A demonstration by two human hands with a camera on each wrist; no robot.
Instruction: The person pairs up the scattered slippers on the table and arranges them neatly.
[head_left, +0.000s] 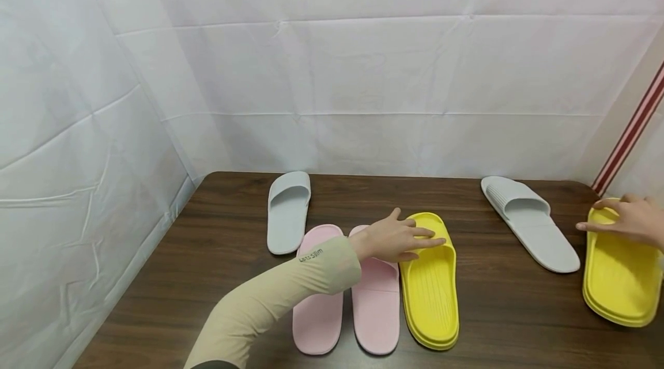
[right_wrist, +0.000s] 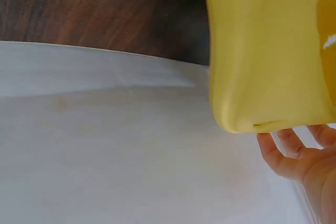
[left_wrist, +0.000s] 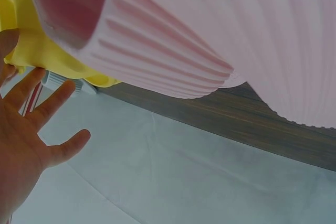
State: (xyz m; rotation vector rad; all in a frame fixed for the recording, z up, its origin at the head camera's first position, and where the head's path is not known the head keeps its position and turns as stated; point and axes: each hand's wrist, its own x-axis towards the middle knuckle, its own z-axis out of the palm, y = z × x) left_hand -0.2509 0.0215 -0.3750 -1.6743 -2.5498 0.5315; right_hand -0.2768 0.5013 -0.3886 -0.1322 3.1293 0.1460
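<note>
Near the middle of the table, a yellow slipper (head_left: pixel 432 300) lies with its strap toward the back. My left hand (head_left: pixel 395 239) reaches over the pink slippers to it, fingers spread and touching the strap; in the left wrist view these fingers (left_wrist: pixel 55 106) also look spread. At the far right, my right hand (head_left: pixel 630 222) holds a second yellow slipper (head_left: pixel 619 282) by its strap end, partly covering it. In the right wrist view several fingertips meet the edge of this slipper (right_wrist: pixel 262 51); the thumb is hidden there.
Two pink slippers (head_left: pixel 317 326) (head_left: pixel 377 317) lie side by side under the left forearm. One pale grey slipper (head_left: pixel 287 219) is at the back left, another (head_left: pixel 544 236) lies slanted at the back right. White sheeting (head_left: pixel 363 69) hangs behind the brown table (head_left: pixel 519 323).
</note>
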